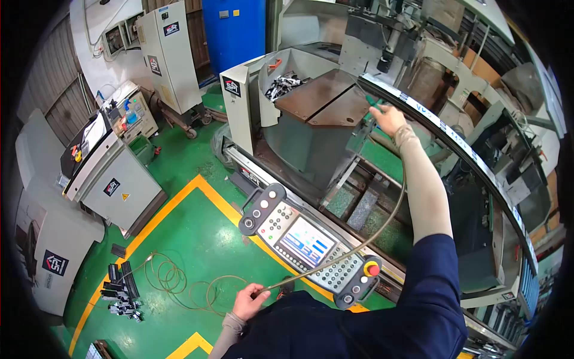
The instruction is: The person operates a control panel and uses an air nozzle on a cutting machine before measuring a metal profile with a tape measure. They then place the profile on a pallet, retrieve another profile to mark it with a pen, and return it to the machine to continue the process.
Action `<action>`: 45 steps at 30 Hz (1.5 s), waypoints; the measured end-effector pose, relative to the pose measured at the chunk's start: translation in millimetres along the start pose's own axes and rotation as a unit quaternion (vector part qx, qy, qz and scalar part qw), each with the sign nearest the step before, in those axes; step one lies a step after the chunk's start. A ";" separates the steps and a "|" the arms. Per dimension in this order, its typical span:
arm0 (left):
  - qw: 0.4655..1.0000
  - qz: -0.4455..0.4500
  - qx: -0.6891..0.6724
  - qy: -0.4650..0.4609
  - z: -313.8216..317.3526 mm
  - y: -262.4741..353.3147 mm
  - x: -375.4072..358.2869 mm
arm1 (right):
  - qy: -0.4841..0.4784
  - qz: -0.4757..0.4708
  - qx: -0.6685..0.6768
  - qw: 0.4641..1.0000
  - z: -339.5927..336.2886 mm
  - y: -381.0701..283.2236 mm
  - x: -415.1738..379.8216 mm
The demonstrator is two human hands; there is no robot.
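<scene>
The left hand (pixel 249 301) grips a hose (pixel 382 224) low by the torso, fingers curled round it. The hose runs up past the control panel (pixel 308 245) to the right hand (pixel 387 118), which is closed on a green nozzle (pixel 374 103) at the machine (pixel 326 99).

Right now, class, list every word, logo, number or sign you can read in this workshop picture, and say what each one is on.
"SPI": logo plate on the tall cabinet
"SPI": plate on the machine housing
"SPI", less sharp: plate on the grey cabinet
Yellow warning triangle: same cabinet, symbol unreadable
Logo on the white unit: blurred
Control panel keys and screen: too small
Markings on the curved strip: unreadable
</scene>
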State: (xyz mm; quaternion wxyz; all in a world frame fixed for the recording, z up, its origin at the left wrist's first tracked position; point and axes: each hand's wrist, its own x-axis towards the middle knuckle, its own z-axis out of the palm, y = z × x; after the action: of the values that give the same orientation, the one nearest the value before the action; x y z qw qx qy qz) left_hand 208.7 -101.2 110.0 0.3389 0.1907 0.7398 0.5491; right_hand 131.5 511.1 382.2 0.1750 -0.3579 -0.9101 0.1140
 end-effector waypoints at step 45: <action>0.915 0.333 0.217 0.073 -126.8 -33.9 300.1 | 0.395 0.566 0.217 0.691 224.6 80.0 -539.1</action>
State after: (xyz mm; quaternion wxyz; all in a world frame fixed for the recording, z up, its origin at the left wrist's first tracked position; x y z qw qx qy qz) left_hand -87.7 -2.4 11.7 0.0314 0.4540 0.7570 0.4689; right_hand 458.5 177.4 22.8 0.4933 -0.7692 -0.3321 0.2338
